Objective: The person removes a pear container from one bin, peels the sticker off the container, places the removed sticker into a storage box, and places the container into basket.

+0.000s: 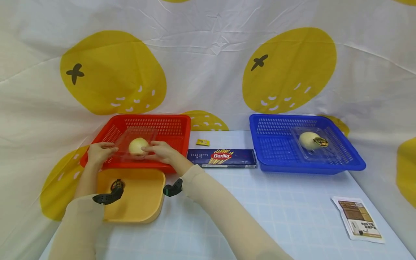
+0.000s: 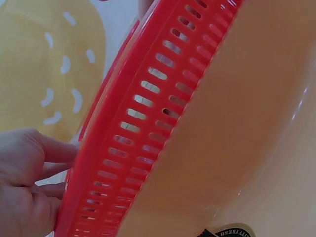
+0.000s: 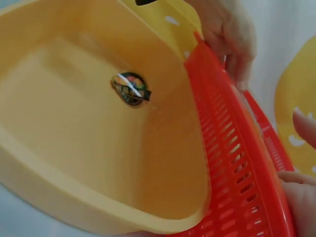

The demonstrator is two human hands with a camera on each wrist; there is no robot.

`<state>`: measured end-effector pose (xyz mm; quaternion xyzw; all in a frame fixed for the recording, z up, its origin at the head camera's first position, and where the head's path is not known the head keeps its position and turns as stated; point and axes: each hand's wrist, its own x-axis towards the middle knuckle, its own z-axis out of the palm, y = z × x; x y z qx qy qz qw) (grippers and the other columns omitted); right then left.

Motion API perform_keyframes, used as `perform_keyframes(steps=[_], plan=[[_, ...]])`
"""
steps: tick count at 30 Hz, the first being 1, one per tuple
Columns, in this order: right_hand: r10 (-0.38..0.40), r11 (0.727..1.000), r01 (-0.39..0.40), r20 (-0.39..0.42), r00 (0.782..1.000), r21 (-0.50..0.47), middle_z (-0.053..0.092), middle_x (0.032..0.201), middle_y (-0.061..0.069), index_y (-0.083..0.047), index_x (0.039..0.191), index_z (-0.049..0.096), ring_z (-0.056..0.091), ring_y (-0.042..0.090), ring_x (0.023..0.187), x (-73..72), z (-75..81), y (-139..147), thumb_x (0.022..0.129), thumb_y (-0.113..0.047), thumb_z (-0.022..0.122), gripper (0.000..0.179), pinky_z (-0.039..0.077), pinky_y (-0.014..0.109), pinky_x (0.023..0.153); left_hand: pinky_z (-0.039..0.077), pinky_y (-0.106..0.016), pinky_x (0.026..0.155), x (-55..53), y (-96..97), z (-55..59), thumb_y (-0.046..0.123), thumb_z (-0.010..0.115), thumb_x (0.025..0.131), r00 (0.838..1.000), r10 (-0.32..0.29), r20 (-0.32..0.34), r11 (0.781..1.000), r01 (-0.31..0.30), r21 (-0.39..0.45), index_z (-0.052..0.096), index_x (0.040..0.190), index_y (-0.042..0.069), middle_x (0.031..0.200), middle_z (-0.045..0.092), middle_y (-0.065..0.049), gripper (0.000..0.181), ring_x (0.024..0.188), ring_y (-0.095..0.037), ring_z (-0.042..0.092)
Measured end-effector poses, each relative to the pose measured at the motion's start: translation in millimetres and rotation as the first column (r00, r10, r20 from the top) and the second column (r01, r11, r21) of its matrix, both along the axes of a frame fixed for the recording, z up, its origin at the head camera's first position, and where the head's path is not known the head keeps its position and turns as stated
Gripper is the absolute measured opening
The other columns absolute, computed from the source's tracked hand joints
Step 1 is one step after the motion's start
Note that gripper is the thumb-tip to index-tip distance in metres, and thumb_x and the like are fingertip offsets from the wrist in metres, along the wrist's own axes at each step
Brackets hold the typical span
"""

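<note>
A pale, round, onion-like item [image 1: 138,146] sits in a clear plastic tray [image 1: 147,133] within the red basket [image 1: 167,141]. At the tray's left side, my left hand [image 1: 99,153] holds its edge with bent fingers. My right hand [image 1: 162,151] grips the tray's right front, its thumb overlapping the round item in the head view. In the left wrist view the red basket's rim hides the left fingertips [image 2: 54,148]. The right wrist view shows right-hand fingers [image 3: 298,197] behind the slotted wall, the thumb raised above them.
Against the red basket's front stands a yellow-orange bin [image 1: 139,202] with a dark round label [image 1: 117,185]. Spaghetti box [image 1: 222,158] and small yellow packet [image 1: 203,142] lie mid-table. The blue basket [image 1: 273,148] holds another tray with a pale round item [image 1: 308,141]. A pouch [image 1: 358,219] lies right.
</note>
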<state>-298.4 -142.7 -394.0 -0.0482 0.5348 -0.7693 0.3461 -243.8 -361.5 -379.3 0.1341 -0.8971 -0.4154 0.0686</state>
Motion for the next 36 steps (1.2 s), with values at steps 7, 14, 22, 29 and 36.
perform_keyframes(steps=[7,14,22,29,36], plan=[[-0.009,1.0,0.009,0.005,1.0,-0.019,0.054,0.114,0.014,0.011,0.101,0.053,0.05,0.032,0.119,-1.5,-3.7,-4.3,0.091,-0.009,0.062,0.024,0.04,0.043,0.1,0.043,-0.044,0.08,-2.8,6.2,-7.6,0.011,0.057,0.088,0.996,0.053,-0.073,0.984,-0.064,-0.166,0.059,0.11,-0.017,0.108,0.06,-0.033,0.036,0.102,-0.049,0.05],[0.135,0.979,-0.117,-0.099,0.986,0.164,0.049,0.132,0.014,0.005,0.143,0.029,0.05,0.032,0.12,3.4,-5.1,-7.2,0.091,-0.019,0.062,0.066,0.043,0.046,0.098,0.029,-0.059,0.095,-1.2,13.3,-11.7,0.009,0.055,0.088,0.993,0.035,-0.116,0.975,-0.059,-0.216,0.062,0.103,-0.018,0.103,0.061,-0.033,0.032,0.105,-0.054,0.044],[0.381,0.87,-0.25,-0.258,0.888,0.425,0.052,0.135,0.005,-0.008,0.146,0.033,0.053,0.021,0.121,3.4,-5.6,-5.3,0.091,-0.036,0.061,0.068,0.034,0.05,0.104,0.028,-0.062,0.094,-1.0,14.6,-14.7,0.017,0.056,0.089,0.986,0.047,-0.159,0.966,-0.086,-0.244,0.061,0.106,-0.017,0.105,0.058,-0.036,0.038,0.104,-0.056,0.045],[0.381,0.872,-0.225,-0.311,0.871,0.436,0.057,0.131,0.007,-0.008,0.147,0.031,0.053,0.021,0.12,2.4,-4.9,-6.9,0.092,-0.032,0.061,0.067,0.042,0.042,0.099,0.027,-0.063,0.094,-2.7,14.6,-13.4,0.016,0.059,0.088,0.981,0.018,-0.193,0.965,-0.067,-0.252,0.061,0.108,-0.015,0.108,0.058,-0.036,0.037,0.106,-0.055,0.045],[0.03,0.981,0.048,-0.398,0.917,0.186,0.053,0.131,0.019,0.003,0.137,0.044,0.058,0.03,0.112,7.0,-0.8,-4.6,0.092,-0.01,0.059,0.049,0.05,0.041,0.087,0.025,-0.062,0.097,-1.5,16.7,-11.2,0.017,0.059,0.089,0.977,0.044,-0.208,0.976,-0.086,-0.198,0.06,0.111,-0.014,0.111,0.058,-0.034,0.038,0.109,-0.052,0.044]])
